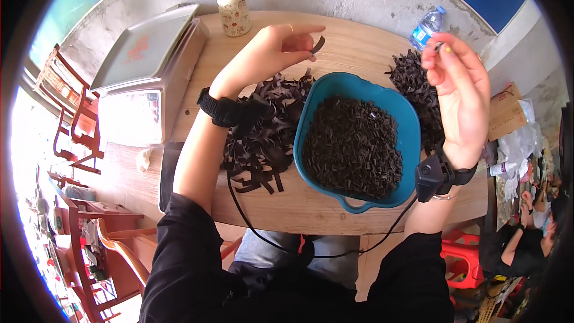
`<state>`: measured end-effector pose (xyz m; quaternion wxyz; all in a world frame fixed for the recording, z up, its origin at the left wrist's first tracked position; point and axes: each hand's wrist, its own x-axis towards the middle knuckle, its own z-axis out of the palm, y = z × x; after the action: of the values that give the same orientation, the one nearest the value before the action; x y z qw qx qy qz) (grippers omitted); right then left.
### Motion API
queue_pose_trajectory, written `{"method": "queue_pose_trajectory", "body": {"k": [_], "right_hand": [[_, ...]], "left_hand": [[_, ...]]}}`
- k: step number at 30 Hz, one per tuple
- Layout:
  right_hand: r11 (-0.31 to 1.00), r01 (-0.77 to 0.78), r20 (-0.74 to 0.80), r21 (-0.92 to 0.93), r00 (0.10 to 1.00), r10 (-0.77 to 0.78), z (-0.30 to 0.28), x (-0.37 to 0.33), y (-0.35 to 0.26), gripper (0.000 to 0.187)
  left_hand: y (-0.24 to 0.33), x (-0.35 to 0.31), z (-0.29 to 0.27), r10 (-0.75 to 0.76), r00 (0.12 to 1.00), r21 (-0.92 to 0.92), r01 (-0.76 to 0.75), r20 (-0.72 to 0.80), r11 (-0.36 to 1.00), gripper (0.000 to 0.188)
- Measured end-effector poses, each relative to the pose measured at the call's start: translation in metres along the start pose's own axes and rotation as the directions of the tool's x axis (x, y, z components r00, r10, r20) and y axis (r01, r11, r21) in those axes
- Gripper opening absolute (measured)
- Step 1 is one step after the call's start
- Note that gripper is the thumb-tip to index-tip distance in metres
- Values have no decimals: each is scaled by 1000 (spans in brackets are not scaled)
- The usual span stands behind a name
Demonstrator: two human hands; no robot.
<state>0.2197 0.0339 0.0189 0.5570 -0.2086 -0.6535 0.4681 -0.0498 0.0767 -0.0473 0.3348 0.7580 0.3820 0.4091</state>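
My left hand (276, 48) is raised over the far middle of the table, with a short dark curved strip (320, 44) pinched by its thumb and fingers. At the far right my right hand (460, 84) is up too, its fingertips closed on a small dark piece (439, 46) that they partly cover. Between the two arms sits a teal plastic basin (299, 137), holding many small dark folded pieces (353, 149). Loose dark strips (269, 134) lie heaped left of it, partly under my left wrist. Another heap of strips (412, 81) lies to its right, beside my right hand.
A cream bottle with a red lid (234, 9) and a clear water bottle (428, 27) stand along the back. A grey-lidded plastic bin (140, 54) fills the left side. A black cable (323, 256) loops between my wrists. Another person (520, 242) is at far right, near a red stool (463, 260).
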Motion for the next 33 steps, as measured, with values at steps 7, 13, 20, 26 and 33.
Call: {"method": "queue_pose_trajectory", "body": {"k": [7, 13, 20, 26, 33], "right_hand": [[996, -88, 61, -5, 994, 88, 14, -3, 5, 14], [999, -28, 101, -47, 994, 32, 28, -7, 16, 11], [987, -67, 89, -146, 993, 81, 36, -16, 5, 17], [983, 5, 127, -184, 992, 19, 41, -22, 2, 18], [963, 179, 81, -199, 983, -166, 52, -26, -4, 22]], "left_hand": [[22, -1, 10, 119, 992, -148, -122, -31, 981, 27], [54, -8, 31, 39, 989, -394, -91, -139, 915, 26], [77, -22, 39, 141, 968, -484, -227, -209, 845, 18], [87, -28, 43, 447, 832, 122, -432, -330, 894, 20], [97, -35, 36, 634, 687, 365, -523, -353, 770, 18]]}}
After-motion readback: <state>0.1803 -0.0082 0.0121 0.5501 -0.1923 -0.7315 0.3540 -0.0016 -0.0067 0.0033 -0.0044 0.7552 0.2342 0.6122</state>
